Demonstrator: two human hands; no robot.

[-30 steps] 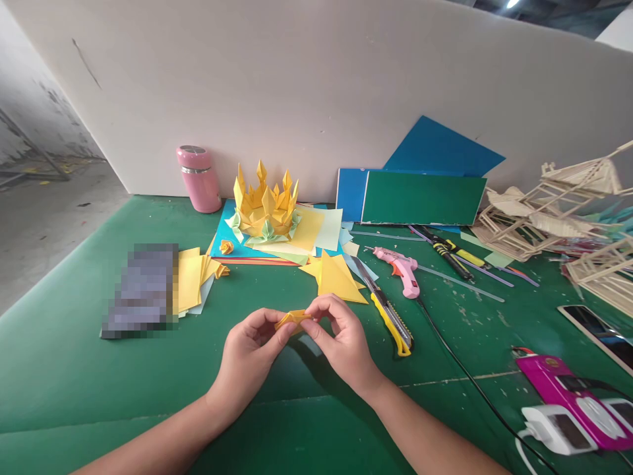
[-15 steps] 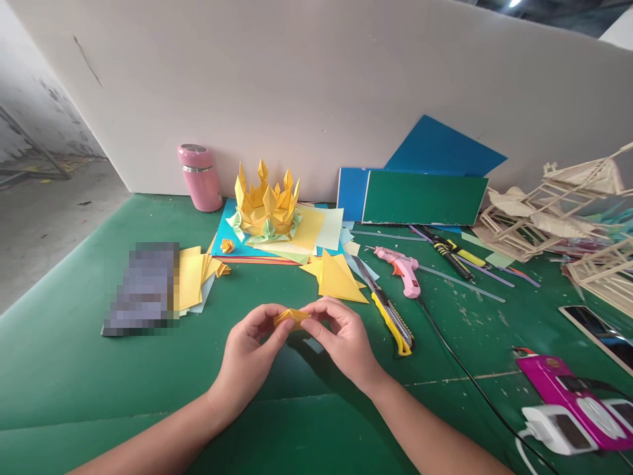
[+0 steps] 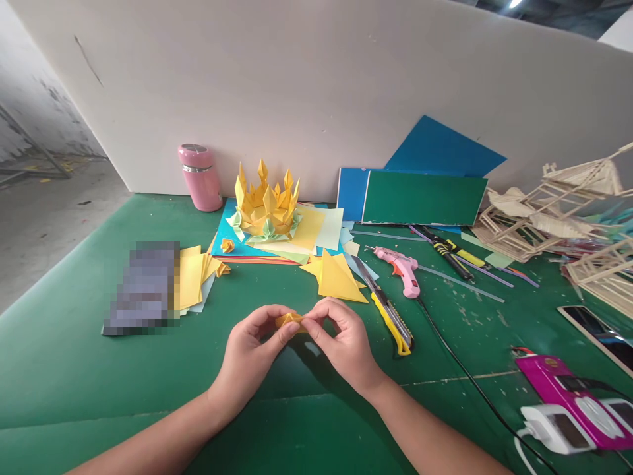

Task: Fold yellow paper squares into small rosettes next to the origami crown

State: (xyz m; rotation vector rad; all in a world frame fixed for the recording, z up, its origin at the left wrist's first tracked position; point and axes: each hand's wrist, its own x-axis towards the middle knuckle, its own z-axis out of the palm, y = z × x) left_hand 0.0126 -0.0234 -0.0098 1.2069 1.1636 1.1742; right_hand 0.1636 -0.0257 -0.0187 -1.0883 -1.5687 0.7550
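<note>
A small folded piece of yellow paper (image 3: 289,319) is held up between my two hands over the green table. My left hand (image 3: 254,343) pinches its left side with thumb and forefinger. On its right end, the thumb and fingertips of my right hand (image 3: 343,340) press together. My fingers hide part of the folds. Just beyond my hands lie yellow folded paper triangles (image 3: 339,277). Farther back stands a yellow origami crown (image 3: 267,208) with pale green pieces round its base. A small yellow paper flower (image 3: 227,245) sits in front of it.
To the right lie a yellow utility knife (image 3: 388,316), a pink glue gun (image 3: 405,269) with a trailing cord, and a magenta power strip (image 3: 558,386). Wooden stick models (image 3: 524,224) stand at far right. At left are yellow paper sheets (image 3: 190,280) and a pink flask (image 3: 200,178).
The folded yellow paper has turned slightly in my fingers, and its right end is pinched more narrowly. My hands have otherwise stayed in nearly the same place.
</note>
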